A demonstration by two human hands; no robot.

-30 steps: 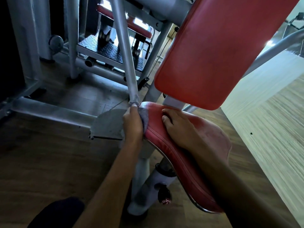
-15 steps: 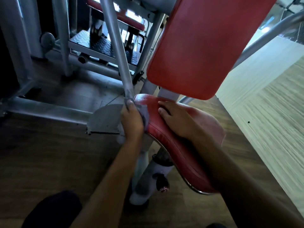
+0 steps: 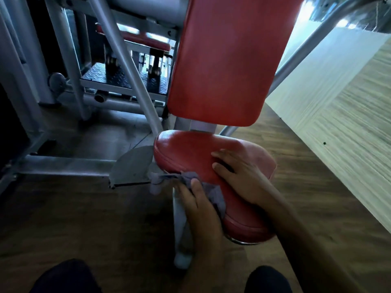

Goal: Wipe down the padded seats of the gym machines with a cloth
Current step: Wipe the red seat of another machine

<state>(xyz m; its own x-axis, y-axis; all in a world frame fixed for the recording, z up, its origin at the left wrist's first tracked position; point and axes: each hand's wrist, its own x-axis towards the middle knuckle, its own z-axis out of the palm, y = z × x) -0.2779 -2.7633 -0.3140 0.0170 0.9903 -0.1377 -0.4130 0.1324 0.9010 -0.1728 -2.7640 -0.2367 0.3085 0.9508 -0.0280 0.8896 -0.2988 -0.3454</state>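
Note:
A red padded seat [image 3: 190, 153] sits in the middle of the view, below a red back pad [image 3: 228, 60]. My left hand [image 3: 198, 199] grips a grey-blue cloth [image 3: 213, 193] against the seat's left side edge, near its front half. The cloth's loose end trails left under the seat rim. My right hand [image 3: 239, 174] rests on top of the seat with the fingers spread flat, pointing left.
A grey slanted frame tube [image 3: 127, 66] runs down to the seat's back left corner. A grey seat post [image 3: 179, 225] stands under the seat. A second machine with a red pad [image 3: 146, 39] and a tread plate [image 3: 114, 79] stands behind. Wooden floor [image 3: 74, 218] lies all around.
My left hand has slid the cloth from the seat's back left corner forward along the side edge toward me. My right hand stays flat on the seat top.

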